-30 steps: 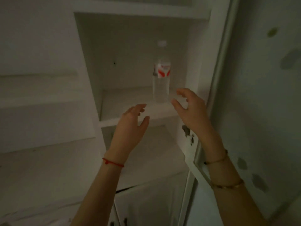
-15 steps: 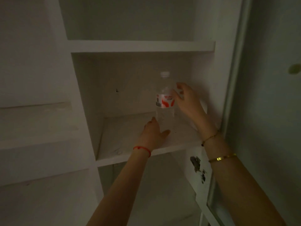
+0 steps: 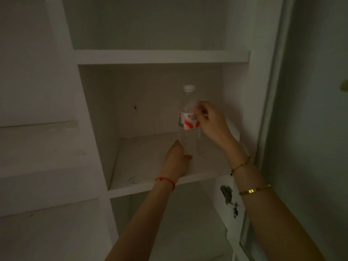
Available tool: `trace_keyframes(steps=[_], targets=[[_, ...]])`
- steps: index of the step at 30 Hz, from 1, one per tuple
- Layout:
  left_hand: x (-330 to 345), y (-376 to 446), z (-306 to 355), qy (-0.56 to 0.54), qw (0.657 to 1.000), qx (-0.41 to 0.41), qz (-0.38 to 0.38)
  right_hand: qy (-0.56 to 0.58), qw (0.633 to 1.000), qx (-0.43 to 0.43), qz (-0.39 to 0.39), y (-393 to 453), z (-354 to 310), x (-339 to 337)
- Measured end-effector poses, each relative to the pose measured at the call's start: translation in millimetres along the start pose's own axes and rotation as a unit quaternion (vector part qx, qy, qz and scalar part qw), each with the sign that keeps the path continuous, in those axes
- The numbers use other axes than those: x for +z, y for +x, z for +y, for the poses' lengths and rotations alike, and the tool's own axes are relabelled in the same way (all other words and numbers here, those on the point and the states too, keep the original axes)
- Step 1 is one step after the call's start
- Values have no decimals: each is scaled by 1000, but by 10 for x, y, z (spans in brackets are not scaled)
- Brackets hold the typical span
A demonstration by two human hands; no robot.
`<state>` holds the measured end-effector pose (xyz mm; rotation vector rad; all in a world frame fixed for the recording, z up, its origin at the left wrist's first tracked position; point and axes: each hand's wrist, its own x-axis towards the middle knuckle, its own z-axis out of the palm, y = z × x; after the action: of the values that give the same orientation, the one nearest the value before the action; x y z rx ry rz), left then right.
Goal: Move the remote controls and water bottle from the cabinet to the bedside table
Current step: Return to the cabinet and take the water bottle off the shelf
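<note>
Water bottle (image 3: 188, 117): we see it upright on the cabinet shelf (image 3: 150, 166), toward the shelf's right side, about midway between back and front edge; clear, white cap, red and white label.
Right hand (image 3: 211, 123): our fingers (image 3: 197, 112) curl round the bottle at label height, grasping it from the right.
Left hand (image 3: 176, 159): low at the bottle's base, left of it, thumb just beside the bottom; whether it grips we cannot tell, the fingers are hidden behind the hand.
Wrists: red string (image 3: 165, 180) on the left, two gold bracelets (image 3: 254, 191) on the right.
Cabinet: white, dim, door (image 3: 310, 129) open at the right edge.
</note>
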<state>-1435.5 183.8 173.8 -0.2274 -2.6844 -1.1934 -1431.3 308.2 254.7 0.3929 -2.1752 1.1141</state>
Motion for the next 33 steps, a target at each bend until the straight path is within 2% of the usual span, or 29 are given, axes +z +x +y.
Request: trace_keyframes(steps=[6,13,17,22,27,33], targets=[[-215,-341,-13,-39,999,14,29,58,997,-44,7,-192,-269,-71],[-541,-1043,-127,-90,994,-2,56,96,991,-81,-46,-622,-693,-12],[-764,-1454,-214,-109,989,-8,95,141,981,-120,-52,-843,-927,63],[-989,-1948,-447,-119,986,-25,113,169,966,-152,-121,-1061,-1192,258],[-1126,-2441,-783,-188,970,-77,132,214,946,-171,-175,-1434,-1465,575],[-1239,-3165,-1296,-213,944,-143,207,248,924,-161,-244,-2028,-1745,1059]])
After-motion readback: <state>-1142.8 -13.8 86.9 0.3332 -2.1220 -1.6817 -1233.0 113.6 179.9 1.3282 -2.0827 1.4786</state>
